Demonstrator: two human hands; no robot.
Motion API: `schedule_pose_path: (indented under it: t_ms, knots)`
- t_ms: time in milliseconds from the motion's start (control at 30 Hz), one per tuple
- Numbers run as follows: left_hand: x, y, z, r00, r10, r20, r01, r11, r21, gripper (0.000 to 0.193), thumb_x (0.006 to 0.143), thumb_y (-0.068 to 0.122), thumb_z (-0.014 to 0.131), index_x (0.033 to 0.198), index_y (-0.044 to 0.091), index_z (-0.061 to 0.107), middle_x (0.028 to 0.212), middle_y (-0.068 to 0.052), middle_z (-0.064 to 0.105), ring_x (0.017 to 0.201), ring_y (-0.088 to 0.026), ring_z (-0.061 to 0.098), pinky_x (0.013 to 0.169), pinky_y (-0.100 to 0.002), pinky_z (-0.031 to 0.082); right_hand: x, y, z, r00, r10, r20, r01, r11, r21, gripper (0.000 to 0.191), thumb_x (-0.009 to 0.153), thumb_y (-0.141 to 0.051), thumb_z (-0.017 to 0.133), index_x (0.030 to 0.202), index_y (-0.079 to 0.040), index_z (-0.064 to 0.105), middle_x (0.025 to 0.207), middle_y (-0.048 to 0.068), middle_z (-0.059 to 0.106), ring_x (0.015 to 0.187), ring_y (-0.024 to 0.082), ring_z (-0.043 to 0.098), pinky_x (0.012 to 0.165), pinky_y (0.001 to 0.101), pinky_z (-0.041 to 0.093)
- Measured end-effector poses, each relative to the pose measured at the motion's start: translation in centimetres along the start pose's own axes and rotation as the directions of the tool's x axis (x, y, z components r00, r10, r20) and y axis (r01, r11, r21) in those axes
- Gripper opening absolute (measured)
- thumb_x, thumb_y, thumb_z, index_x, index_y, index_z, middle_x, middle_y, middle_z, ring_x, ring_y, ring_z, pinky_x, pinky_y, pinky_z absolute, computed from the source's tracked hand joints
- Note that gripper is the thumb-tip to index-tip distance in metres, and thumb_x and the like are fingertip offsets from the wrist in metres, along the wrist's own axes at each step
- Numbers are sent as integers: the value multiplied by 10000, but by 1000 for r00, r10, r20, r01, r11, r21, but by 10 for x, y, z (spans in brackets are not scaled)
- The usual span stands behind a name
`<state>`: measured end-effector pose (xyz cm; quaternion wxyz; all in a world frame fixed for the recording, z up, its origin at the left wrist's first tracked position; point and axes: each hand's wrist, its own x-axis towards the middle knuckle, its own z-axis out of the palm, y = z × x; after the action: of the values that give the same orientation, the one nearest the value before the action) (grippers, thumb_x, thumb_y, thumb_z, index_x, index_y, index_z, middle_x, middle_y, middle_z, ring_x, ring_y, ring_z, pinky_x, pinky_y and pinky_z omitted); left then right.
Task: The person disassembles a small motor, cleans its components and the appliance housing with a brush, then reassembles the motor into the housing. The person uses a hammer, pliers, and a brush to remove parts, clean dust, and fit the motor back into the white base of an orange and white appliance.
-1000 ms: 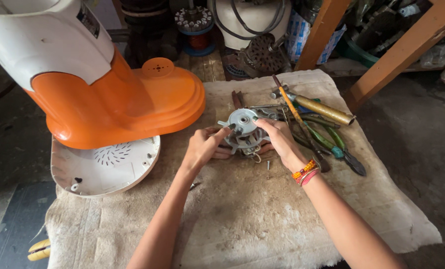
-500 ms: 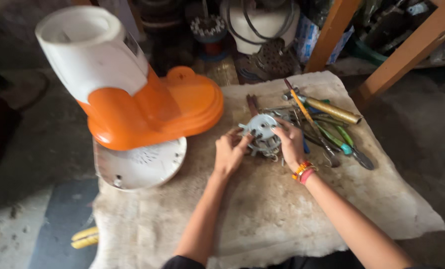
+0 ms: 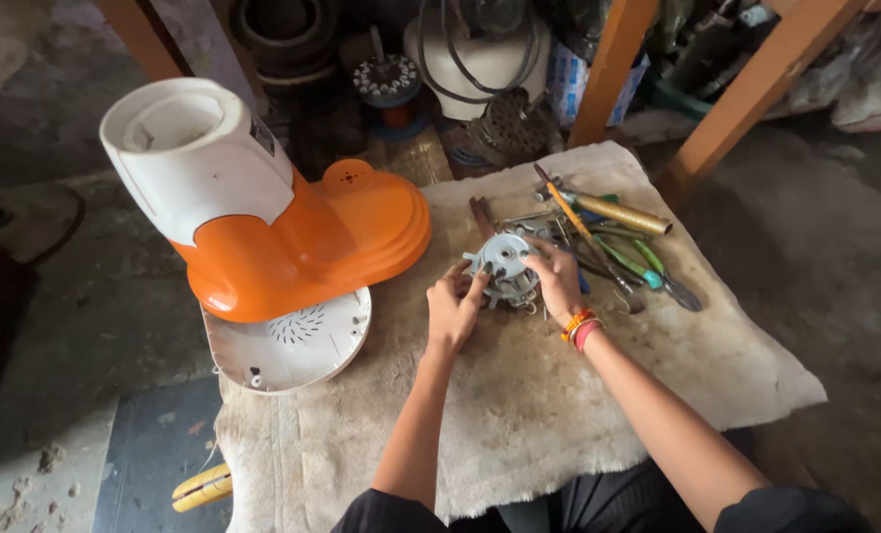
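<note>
Motor (image 3: pixel 507 268), small grey one with a round plate on top, sits on the fuzzy beige cloth (image 3: pixel 559 415) right in the middle of things, and both hands are on it. Left hand (image 3: pixel 452 308) has its fingers curled against the near-left edge of the plate, right hand (image 3: pixel 557 281) is wrapped around the right side, so it's pinned between the two. Can't tell how hard the grip is from this angle.

Honest worry: the motor sits on soft pile, so I reckon it could rock or tip if one hand lets go, and any small screw or clip that comes loose would vanish in that fluff. There also look to be thin wires hanging off the underside, which could snag on fingers.

Just behind the right hand is the tool pile (image 3: pixel 618 247): I count one yellow-handled screwdriver (image 3: pixel 620 213), one green-handled tool (image 3: pixel 648 259), plus a few dark metal ones too tangled to count properly. Touching distance, so an elbow swing could scatter them.

Further left, one orange and white appliance housing (image 3: pixel 263 207) is lying tipped over, partly on one round white base plate (image 3: pixel 287 341) with vent slots. One yellow thing (image 3: pixel 201 487) pokes out from under the cloth's front-left corner. Two orange wooden legs (image 3: pixel 746 94) stand at the back, with clutter behind them.
</note>
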<state>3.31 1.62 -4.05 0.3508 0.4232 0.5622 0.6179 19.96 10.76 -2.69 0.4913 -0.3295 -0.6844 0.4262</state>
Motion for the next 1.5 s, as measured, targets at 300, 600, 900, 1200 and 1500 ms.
schedule_pose_path:
  t_ms: [300, 600, 900, 1200, 1500]
  knots:
    - [2, -7, -11, 996, -33, -82, 31, 999, -27, 441, 959, 250, 643, 1239, -90, 667, 967, -140, 781, 768, -139, 731, 653, -294, 618, -1, 6, 13, 998, 65, 16, -65, 998, -10, 406, 908, -234, 646, 1178, 66, 696, 1053, 105, 760, 964, 149, 678, 893, 290, 513]
    - [-6, 5, -14, 995, -44, -86, 43, 999, -19, 452, 1002, 287, 579, 1193, -111, 676, 950, -161, 758, 739, -171, 749, 661, -306, 628, -3, 11, 10, 996, 64, 63, -68, 995, 68, 379, 921, -207, 650, 1179, 68, 688, 1076, 95, 750, 978, 135, 664, 910, 276, 507]
    - [-20, 68, -27, 978, 207, 3, -152, 709, 689, 517, 849, 348, 706, 1224, -5, 663, 843, -176, 781, 659, -302, 733, 640, -415, 578, -2, 16, 0, 991, 107, 78, -111, 992, 56, 392, 921, -183, 639, 1227, 58, 689, 1047, 82, 750, 944, 116, 660, 867, 258, 507]
    - [43, 191, -206, 641, 708, -296, 78, 323, 943, 988, 771, 535, 917, 1456, -3, 449, 1525, -342, 325, 1413, -608, 196, 1150, -750, 206, -2, 21, -10, 981, 136, 137, -154, 979, 131, 393, 931, -172, 637, 1263, 36, 669, 1091, 31, 723, 974, 82, 628, 878, 238, 491]
    - [78, 185, -258, 685, 708, -175, 47, 197, 979, 693, 692, 497, 925, 1098, -44, 771, 1149, -296, 650, 1192, -542, 456, 720, -640, 543, -2, 11, -19, 866, 488, 106, -494, 868, 46, 433, 923, -271, 634, 1280, -38, 704, 1114, 10, 730, 943, 91, 638, 756, 259, 501]
